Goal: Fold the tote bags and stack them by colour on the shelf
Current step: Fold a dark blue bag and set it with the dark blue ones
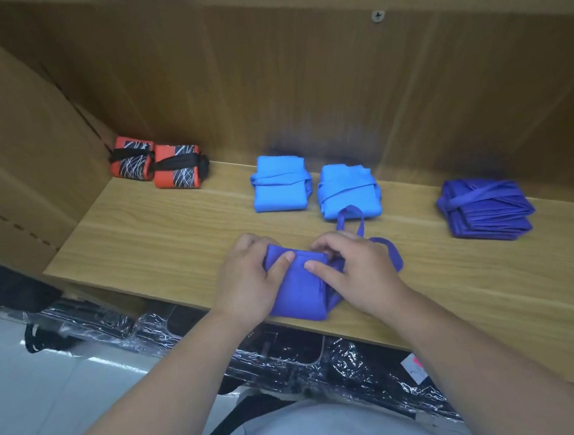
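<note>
- A cardboard box (17,163) stood at the left, a perforated line across its side.
- A cross-head screw (378,15) sat high up, right of centre.
- Black goods in crinkled clear plastic (290,361) lay low on a pale floor (35,391).
- A pink-and-white tag (415,370) lay among them.

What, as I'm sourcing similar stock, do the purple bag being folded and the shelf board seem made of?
The purple bag looks like thin matte cloth, perhaps polyester or cotton: it creases softly and bunches limp. The shelf board looks like wood-grain laminate or veneer with a satin finish: straight, even grain and a faint sheen. I cannot tell which one.
</note>
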